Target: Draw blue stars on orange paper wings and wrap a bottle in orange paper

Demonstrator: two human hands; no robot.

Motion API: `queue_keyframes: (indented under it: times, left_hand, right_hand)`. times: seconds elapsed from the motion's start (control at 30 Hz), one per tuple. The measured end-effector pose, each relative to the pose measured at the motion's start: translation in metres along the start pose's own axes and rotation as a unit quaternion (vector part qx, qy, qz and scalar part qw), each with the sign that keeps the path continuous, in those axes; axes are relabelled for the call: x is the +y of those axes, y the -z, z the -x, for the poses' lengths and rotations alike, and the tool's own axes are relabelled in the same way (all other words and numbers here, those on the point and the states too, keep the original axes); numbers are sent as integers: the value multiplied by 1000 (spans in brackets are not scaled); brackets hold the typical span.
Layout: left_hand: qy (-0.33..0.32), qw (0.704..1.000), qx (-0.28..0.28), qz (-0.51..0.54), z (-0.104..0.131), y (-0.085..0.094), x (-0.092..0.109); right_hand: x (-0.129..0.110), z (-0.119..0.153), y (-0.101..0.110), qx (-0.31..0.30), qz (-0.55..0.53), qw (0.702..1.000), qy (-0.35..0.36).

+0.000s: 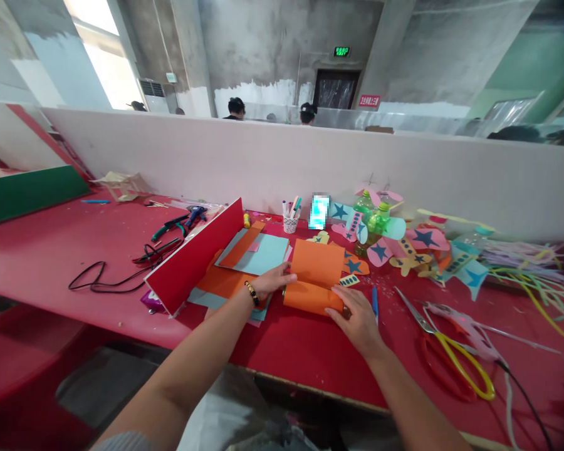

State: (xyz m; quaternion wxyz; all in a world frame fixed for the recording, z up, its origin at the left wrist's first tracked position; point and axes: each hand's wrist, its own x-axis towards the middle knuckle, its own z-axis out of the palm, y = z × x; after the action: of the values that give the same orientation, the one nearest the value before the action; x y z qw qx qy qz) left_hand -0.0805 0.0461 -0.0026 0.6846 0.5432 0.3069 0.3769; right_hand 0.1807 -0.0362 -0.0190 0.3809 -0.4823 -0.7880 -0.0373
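A sheet of orange paper [318, 262] lies on the red table, its near part curled into a roll [310, 298] around something mostly hidden; a dark bit shows at the right end. My left hand [273, 280], with a beaded bracelet on the wrist, has its closed fingers at the sheet's left edge, by the fold. Around the right end of the roll, my right hand [357, 316] is closed, thumb in front and fingers on top. A blue pen [375, 304] lies just beyond the right hand. Light blue and orange sheets [263, 254] are stacked left of the roll.
Scissors [444, 347] and a pink glue gun [470, 329] with its cord lie at the right. Paper airplanes on bottles [378, 219], a pen cup [290, 224] and a phone [319, 212] stand behind. A red divider [202, 257] rises at left, with pliers [172, 227] beyond.
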Motion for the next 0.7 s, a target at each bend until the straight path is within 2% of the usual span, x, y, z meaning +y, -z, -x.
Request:
queue_keyframes:
  times: [0.17, 0.3, 0.43, 0.6, 0.7]
  left_hand:
    - [5, 999, -47, 27, 4, -12, 4]
    - [3, 998, -44, 38, 2, -20, 4]
    - [3, 999, -31, 44, 1, -20, 3]
    - [3, 998, -25, 54, 1, -17, 0]
    - [6, 998, -26, 58, 0, -17, -1]
  right_hand:
    - [-2, 0, 1, -7, 2, 1000, -3]
    - [-5, -1, 3, -14, 10, 1000, 1]
    - [-6, -1, 6, -22, 3, 1000, -10]
    - [-6, -1, 11, -29, -39, 998, -50]
    - [-6, -7, 14, -14, -83, 990, -111]
